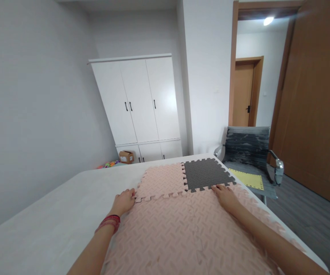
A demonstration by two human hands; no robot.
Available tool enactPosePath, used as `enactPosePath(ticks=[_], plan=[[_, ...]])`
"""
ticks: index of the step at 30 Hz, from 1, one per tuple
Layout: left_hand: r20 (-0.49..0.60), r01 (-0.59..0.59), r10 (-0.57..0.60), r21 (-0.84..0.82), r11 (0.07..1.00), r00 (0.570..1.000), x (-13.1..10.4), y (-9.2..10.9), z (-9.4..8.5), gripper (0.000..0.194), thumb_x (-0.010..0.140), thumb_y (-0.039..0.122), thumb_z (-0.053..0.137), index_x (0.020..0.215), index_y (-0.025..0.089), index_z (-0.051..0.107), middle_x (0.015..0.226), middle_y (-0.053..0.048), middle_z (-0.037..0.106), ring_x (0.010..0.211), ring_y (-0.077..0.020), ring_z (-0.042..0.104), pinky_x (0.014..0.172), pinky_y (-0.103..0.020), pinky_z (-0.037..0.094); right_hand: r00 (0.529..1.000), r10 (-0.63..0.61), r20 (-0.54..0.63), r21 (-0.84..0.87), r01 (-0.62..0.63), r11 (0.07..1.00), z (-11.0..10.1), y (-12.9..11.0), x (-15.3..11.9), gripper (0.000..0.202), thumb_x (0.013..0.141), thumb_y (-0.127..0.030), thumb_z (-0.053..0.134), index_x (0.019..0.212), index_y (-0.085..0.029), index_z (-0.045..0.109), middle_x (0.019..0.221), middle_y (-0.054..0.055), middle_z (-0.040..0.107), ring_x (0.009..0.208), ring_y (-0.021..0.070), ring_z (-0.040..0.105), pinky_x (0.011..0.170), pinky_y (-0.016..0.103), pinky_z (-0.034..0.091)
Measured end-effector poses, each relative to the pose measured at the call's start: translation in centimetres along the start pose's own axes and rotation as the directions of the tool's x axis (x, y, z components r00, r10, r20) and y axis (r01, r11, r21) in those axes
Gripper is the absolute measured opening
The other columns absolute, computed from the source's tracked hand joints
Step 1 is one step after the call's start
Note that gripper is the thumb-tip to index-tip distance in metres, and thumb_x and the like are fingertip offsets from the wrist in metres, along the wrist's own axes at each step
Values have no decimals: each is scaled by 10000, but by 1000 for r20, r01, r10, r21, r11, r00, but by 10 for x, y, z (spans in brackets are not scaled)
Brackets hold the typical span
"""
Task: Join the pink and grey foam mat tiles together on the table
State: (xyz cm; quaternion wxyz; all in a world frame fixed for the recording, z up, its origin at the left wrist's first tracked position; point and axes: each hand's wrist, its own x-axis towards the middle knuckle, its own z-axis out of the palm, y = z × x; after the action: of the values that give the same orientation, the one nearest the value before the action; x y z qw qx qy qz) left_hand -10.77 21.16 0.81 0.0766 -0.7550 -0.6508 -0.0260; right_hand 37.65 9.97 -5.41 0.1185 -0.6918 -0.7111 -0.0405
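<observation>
Pink foam puzzle mat tiles [165,233] with a raised tread pattern cover the near part of the white table. Beyond them lie another pink foam tile [163,177] and, at its right, a dark grey foam tile [207,173] with toothed edges. A narrow gap shows along the seam in front of both. My left hand [124,201], with red bands at the wrist, has its fingers curled on the left corner of the far pink tile. My right hand [224,195] lies with fingers stretched out at the near edge of the dark grey tile.
The white table [58,217] extends to the left of the mats. At its right stands a grey office chair [247,152] with a yellow foam piece [247,179] on its seat. A white cabinet [142,99] and a cardboard box [126,156] are behind the table.
</observation>
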Motion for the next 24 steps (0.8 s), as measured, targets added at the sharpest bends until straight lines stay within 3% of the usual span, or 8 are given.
enactPosePath(ticks=[6,14,24], plan=[[31,43,-41,-43,998,999,8,1,6,212,814,291,394,927,200,549,980,-63,611,912,-201,571,736,-346,412,1000,5,5,-7,-5,1000,0,-1,-1,506,837,-117,271,1291,-250,452,1313,96,472,1200,213,421,987,379,286],[10,81,-81,-14,997,997,3,-7,8,193,775,245,385,879,207,542,959,-62,608,906,-225,585,723,-376,420,1000,20,4,1,-20,1000,3,1,0,486,862,-150,254,1297,-253,444,1322,93,466,1191,222,425,984,386,278],[16,96,-95,-46,994,995,1,3,8,210,789,256,388,907,201,553,962,-56,602,893,-215,588,744,-389,436,1000,12,6,-7,-12,1000,1,-1,-1,499,845,-129,269,1294,-259,443,1315,86,473,1193,216,424,985,376,278]])
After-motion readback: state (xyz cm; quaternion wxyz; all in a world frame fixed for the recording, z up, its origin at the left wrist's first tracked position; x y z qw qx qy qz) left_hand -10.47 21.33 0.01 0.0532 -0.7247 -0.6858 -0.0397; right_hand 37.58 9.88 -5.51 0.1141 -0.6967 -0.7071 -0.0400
